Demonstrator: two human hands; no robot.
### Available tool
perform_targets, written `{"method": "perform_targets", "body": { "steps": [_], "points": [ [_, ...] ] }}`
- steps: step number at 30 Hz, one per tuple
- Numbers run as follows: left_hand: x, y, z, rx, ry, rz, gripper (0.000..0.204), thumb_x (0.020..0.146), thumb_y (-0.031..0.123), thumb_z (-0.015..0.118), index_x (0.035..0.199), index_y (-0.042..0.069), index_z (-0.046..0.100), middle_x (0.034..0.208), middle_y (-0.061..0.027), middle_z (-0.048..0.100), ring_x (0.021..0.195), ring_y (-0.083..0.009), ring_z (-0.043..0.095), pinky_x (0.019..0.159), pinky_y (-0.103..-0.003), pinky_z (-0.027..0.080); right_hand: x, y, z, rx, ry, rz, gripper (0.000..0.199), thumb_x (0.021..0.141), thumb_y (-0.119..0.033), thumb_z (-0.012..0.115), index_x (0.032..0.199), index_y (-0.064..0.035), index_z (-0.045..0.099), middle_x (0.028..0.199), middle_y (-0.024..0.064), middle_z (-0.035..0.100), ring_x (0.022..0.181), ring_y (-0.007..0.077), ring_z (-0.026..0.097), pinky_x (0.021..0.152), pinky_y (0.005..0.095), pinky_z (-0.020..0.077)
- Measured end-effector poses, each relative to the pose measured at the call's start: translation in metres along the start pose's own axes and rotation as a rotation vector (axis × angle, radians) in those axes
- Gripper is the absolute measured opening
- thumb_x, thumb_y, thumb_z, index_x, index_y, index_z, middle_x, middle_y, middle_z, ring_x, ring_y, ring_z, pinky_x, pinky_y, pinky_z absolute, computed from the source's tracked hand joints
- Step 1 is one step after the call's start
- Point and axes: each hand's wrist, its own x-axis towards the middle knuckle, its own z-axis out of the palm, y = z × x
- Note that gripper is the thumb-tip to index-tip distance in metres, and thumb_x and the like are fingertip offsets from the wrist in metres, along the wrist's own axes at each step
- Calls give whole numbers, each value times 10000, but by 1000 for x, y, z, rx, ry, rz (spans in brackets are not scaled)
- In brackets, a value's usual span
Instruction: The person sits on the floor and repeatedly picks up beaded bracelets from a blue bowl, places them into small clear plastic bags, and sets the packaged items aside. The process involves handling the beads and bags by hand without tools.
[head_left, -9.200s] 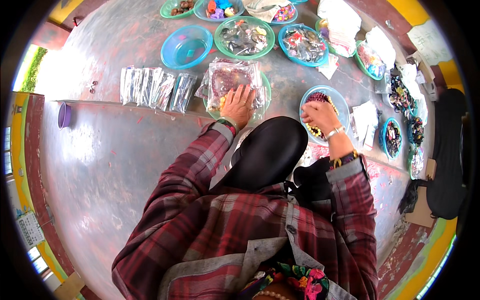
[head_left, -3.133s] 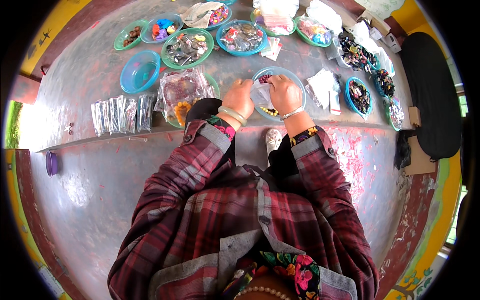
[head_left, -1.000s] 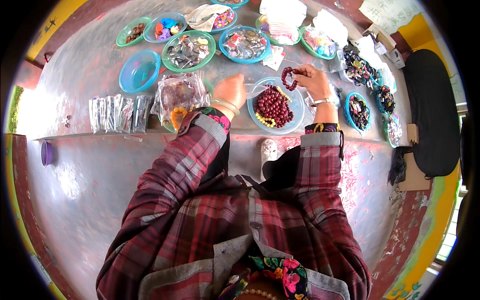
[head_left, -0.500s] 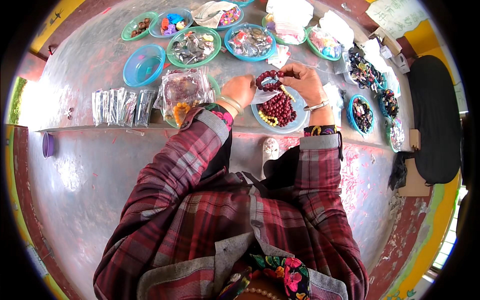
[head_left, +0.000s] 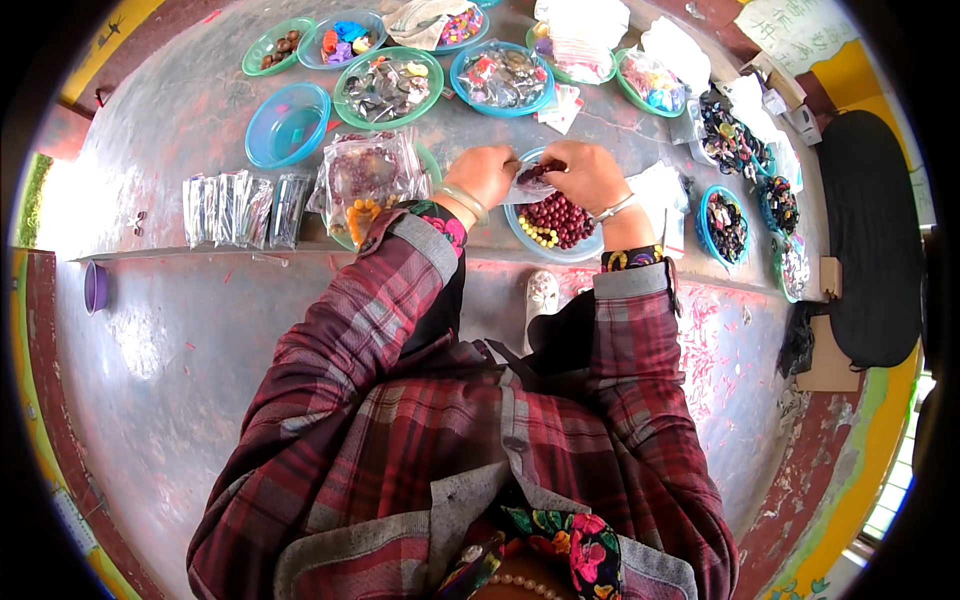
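Between 1 and 2 o'clock, a pale panel (head_left: pixel 800 34) on the yellow wall (head_left: pixel 852 78) bears greenish characters (head_left: pixel 785 20); no other lettering can be read.

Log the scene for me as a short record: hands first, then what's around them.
Left hand: pinching small clear bag
Right hand: holding dark red bead bracelet at the bag
Bracelet inside bag: cannot tell
Near hands: pale blue bowl with dark red beads and yellow beads
Left of bowl: stacked bead bags
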Motion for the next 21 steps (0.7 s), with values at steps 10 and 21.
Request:
{"method": "perform_targets", "body": {
  "steps": [10,21],
  "points": [
    [0,-2,4,-81,18,0,177,819,176,528,836,33,631,760,-172,622,706,-328,614,604,-390,477,6,1,21,-96,-42,-44,190,714,-83,522,882,-67,610,831,155,620,784,351,581,692,415,461],
    [3,-12,5,-213,201,-115,120,831,153,535,829,38,568,733,-177,606,670,-331,585,565,-399,468,15,76,1,326,174,404,157,689,-92,606,828,-74,676,772,100,656,685,186,633,634,283,484]
  ]
}}
